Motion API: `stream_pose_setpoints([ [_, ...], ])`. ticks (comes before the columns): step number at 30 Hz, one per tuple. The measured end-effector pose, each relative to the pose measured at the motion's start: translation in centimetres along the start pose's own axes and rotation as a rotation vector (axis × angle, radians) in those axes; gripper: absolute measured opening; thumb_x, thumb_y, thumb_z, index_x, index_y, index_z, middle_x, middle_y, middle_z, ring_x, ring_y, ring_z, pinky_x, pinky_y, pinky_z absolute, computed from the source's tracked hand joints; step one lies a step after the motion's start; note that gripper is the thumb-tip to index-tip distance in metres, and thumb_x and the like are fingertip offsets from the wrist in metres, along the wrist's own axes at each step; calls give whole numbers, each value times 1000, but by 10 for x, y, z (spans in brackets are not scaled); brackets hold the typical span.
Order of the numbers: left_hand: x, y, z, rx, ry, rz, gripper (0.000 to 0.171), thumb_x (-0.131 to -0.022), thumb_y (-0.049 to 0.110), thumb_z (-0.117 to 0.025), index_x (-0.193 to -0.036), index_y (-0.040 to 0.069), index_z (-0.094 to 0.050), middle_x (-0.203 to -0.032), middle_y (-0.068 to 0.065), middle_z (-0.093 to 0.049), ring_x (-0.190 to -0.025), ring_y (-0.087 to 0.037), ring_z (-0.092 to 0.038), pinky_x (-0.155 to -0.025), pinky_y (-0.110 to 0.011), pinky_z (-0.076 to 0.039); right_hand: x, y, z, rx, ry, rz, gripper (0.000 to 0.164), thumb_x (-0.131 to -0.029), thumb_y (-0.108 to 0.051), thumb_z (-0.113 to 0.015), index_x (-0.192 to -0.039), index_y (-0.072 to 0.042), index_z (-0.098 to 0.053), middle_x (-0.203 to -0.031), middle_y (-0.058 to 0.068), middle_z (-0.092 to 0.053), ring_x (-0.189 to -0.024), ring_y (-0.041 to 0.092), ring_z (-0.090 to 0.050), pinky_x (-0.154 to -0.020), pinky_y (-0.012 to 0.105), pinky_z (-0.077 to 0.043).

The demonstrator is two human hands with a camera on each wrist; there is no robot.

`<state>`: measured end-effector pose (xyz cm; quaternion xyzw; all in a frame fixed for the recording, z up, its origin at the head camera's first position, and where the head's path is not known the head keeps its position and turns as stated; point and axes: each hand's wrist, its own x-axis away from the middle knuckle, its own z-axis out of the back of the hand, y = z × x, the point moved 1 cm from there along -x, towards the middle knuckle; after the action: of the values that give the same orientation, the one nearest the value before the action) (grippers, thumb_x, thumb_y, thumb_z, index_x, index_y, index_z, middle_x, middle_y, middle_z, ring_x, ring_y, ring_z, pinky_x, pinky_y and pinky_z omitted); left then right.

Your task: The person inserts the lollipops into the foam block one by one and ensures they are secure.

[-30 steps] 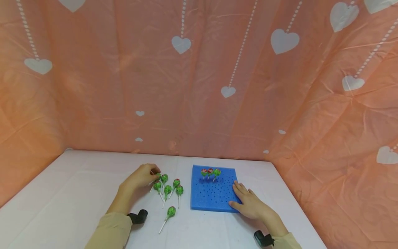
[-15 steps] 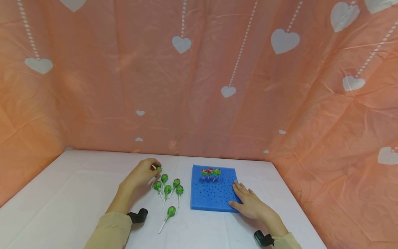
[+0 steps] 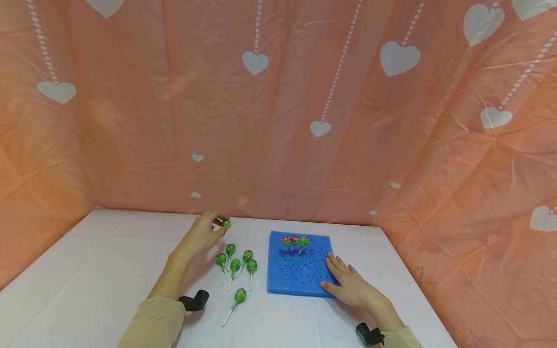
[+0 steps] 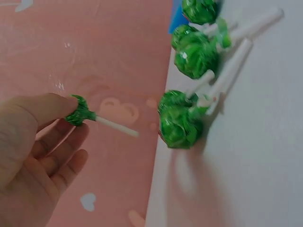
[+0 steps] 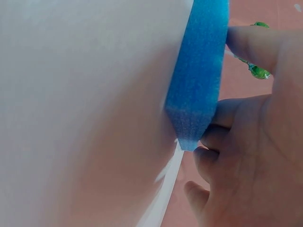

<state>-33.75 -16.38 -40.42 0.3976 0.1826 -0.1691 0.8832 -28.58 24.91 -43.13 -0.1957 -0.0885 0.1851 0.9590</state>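
My left hand (image 3: 204,235) pinches a green-wrapped lollipop (image 3: 226,223) by its candy head, raised above the table. In the left wrist view that lollipop (image 4: 80,112) sits between thumb and fingers, its white stick pointing away from the palm. Several other green lollipops (image 3: 235,265) lie in a loose group just below the hand. My right hand (image 3: 350,285) rests with spread fingers on the right edge of a blue foam block (image 3: 298,275) dotted with holes. Three lollipops (image 3: 295,240) with red and green wrappers stand upright near the block's far edge.
One lollipop (image 3: 240,296) lies apart, closer to me than the group. The white table (image 3: 100,275) ends at an orange curtain (image 3: 278,183) with white hearts behind and at the sides. A black wrist camera (image 3: 196,300) sits on each forearm.
My left hand has lifted the pinched lollipop up and away from the group, toward the table's far edge. The right hand and foam block have stayed in place.
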Motion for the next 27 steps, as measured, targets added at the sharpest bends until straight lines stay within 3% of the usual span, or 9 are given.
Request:
stream_pose_setpoints([
  [13,-8,34,-6,35,108,-115,25,-92,-3,-74,-117,-1,-69,-112,-15,-65,-102,-33,-67,-84,-52,-57,-1,4,-1,2,11,7,79,-103,-42,-61,-159,6,-31,-170,21,-20,-157,43,-13,-124,66,-9],
  [18,-9,46,-13,82,108,-163,26,-92,-4,-74,-117,-1,-67,-113,-16,-64,-103,-33,-68,-85,-52,-57,-1,4,-2,-2,12,13,80,-103,-43,-61,-159,7,-31,-170,21,-21,-157,44,-14,-124,66,-9],
  [27,-13,71,-34,127,89,-191,27,-93,-1,-76,-118,3,-68,-116,-10,-65,-104,-27,-67,-88,-49,-57,0,2,-1,3,7,12,80,-103,-43,-61,-159,6,-32,-170,21,-21,-157,43,-14,-124,66,-10],
])
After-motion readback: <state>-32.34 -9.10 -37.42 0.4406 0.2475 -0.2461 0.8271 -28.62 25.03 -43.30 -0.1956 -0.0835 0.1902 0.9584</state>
